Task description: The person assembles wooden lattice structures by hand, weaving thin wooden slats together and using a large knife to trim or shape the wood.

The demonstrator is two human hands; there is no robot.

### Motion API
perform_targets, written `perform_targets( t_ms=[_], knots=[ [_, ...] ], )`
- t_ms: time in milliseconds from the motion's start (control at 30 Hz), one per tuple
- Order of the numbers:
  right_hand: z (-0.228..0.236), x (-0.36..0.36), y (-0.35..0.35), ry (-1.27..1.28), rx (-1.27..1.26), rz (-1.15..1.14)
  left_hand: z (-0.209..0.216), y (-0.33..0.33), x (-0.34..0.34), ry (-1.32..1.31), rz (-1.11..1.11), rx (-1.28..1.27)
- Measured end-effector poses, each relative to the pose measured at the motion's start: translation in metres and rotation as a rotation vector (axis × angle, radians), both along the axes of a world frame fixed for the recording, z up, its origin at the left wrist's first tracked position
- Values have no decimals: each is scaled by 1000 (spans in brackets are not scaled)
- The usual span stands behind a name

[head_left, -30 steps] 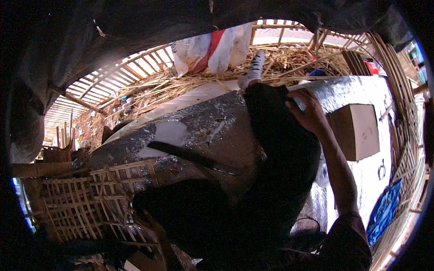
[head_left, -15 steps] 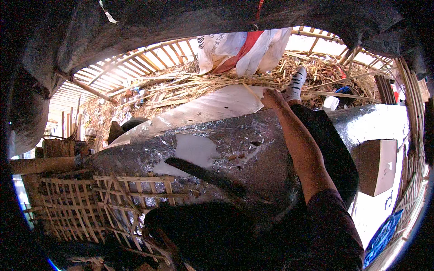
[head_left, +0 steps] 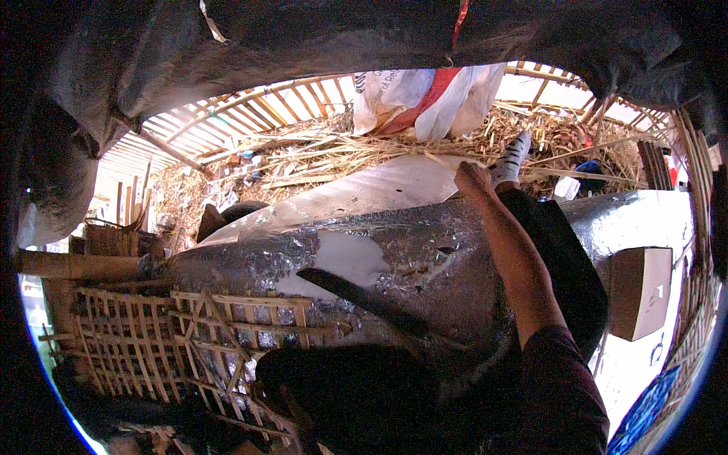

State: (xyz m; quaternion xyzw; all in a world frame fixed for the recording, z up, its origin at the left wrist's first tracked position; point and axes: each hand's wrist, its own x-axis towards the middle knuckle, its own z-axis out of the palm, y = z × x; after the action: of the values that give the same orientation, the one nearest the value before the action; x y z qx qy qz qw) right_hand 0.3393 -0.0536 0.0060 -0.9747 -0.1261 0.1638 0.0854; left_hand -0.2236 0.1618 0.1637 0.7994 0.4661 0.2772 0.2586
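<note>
My right hand (head_left: pixel 472 179) reaches far forward beside my foot in a white striped sock (head_left: pixel 511 159). Its fingers are closed round the end of a thin pale strip (head_left: pixel 437 160), which looks like split bamboo. Beneath the arm spreads a silvery sheet (head_left: pixel 425 227) with worn white patches. A long dark blade (head_left: pixel 356 298), like a machete's, lies across the sheet near my dark-clothed bent leg (head_left: pixel 341 387). Low on the left, my left hand (head_left: pixel 299 417) is deep in shadow; its fingers cannot be made out.
Straw and bamboo scraps (head_left: pixel 303 155) litter the far side, below a slatted bamboo wall (head_left: pixel 235 114). A white and red sack (head_left: pixel 425 102) stands there. Woven bamboo lattice (head_left: pixel 129 341) is at the left, a cardboard box (head_left: pixel 641 292) at the right. Dark sheeting (head_left: pixel 303 38) hangs overhead.
The whole scene sits slightly lower and further right, as my view has shifted. My right hand stays beside the foot, still closed on the strip.
</note>
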Motion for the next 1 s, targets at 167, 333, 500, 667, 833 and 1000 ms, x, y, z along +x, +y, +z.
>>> perform_targets(
  t_ms=[167, 333, 500, 667, 833, 1000],
  knots=[
    [79, 36, -67, -201, -101, 483, -17, -4, 1, 49, 1, 18],
    [168, -53, -141, -392, 292, 382, -4, -4, -13, 234, 91, 169],
    [185, -182, -181, 340, 844, -153, 32, -36, 44, 71, -99, 361],
    [174, -254, -205, 520, 1079, -245, 115, -96, 136, -75, -769, 486],
    [221, -293, -177, 653, 1074, -399, 120, -80, 127, 186, -974, 624],
    [187, -289, -225, 837, 1299, -296, 92, -46, 95, 226, -1035, 667]
  ],
)
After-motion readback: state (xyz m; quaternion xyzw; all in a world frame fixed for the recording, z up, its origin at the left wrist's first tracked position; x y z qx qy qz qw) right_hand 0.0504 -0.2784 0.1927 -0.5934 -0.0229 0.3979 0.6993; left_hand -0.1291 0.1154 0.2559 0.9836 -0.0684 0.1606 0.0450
